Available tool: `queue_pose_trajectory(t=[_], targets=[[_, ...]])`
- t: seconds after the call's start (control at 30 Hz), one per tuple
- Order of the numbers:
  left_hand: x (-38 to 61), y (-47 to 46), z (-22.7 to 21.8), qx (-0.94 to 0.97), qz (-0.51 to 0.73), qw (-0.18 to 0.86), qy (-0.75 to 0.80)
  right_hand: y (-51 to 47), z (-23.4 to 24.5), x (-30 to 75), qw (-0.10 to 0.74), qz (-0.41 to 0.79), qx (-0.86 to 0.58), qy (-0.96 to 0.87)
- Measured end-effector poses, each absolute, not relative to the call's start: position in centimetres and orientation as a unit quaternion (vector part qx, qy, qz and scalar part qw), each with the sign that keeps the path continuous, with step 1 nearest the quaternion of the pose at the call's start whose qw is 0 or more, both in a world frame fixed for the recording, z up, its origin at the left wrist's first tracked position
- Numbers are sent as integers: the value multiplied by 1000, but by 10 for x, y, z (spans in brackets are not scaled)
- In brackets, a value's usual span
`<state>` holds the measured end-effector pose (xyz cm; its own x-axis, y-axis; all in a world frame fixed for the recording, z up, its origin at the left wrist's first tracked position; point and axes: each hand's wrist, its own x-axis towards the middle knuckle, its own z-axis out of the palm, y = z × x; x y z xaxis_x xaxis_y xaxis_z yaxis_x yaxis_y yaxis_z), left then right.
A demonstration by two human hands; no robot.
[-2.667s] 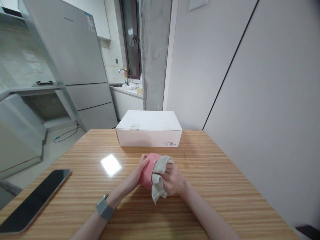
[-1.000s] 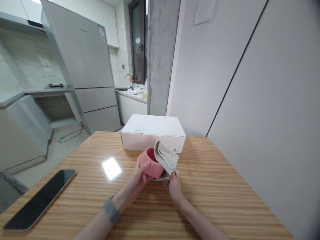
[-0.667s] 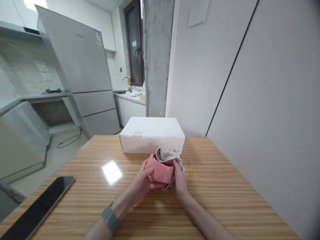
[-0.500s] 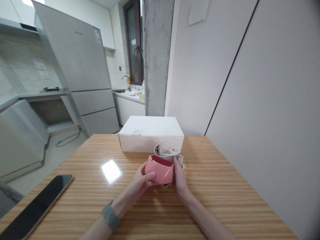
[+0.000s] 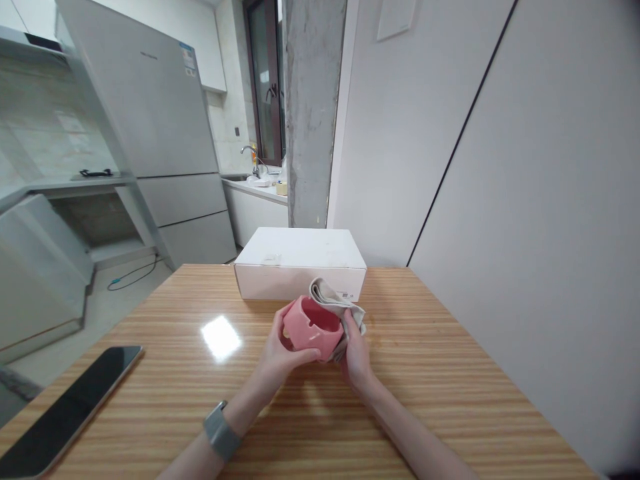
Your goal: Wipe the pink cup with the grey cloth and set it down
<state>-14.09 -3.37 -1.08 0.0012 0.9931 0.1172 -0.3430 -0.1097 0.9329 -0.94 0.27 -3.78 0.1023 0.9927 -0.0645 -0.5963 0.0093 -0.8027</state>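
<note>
A pink, angular ashtray point(image 5: 306, 339) with a notch in its rim is held above the table, its opening tilted toward me. My left hand point(image 5: 278, 355) is closed round its left side, the thumb along the lower front. On the other side my right hand point(image 5: 357, 355) grips a folded light-grey cloth point(image 5: 326, 295) and presses it to the ashtray's right side. The cloth's upper fold stands above the far rim. Part of the cloth and the fingertips behind the ashtray are hidden.
Behind the hands a white box point(image 5: 295, 283) lies on the striped wooden table point(image 5: 430, 373). A black phone point(image 5: 70, 410) rests at the table's left edge. Farther back are a tall fridge point(image 5: 150, 113), a concrete pillar point(image 5: 313, 120) and a sink counter; a pale wall point(image 5: 540, 220) runs along the right.
My left hand has turned the ashtray, bringing its rim notch round to the front and its opening more toward me. The cloth stays in my right hand against its side. The view has shifted slightly.
</note>
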Motion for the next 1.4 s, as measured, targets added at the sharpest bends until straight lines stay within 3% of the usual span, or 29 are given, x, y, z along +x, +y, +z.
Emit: queue_pose_trajectory(t=[0.13, 0.33, 0.63, 1.03, 1.2, 1.4], targets=[[-137, -37, -9, 449, 600, 554, 363, 0, -38, -9, 677, 549, -384, -306], [-143, -33, -13, 399, 544, 652, 345, -2, -29, -2, 691, 516, -389, -323], [-157, -27, -17, 368, 450, 736, 346, 3, -27, 7, 637, 568, -379, -357], [-156, -23, -19, 343, 531, 669, 391, -1, -30, -3, 655, 543, -390, -352], [-149, -30, -15, 337, 579, 668, 322, -11, -32, -13, 689, 500, -398, -341], [-155, -24, -22, 310, 468, 762, 323, 2, -34, 2, 697, 490, -412, -322]])
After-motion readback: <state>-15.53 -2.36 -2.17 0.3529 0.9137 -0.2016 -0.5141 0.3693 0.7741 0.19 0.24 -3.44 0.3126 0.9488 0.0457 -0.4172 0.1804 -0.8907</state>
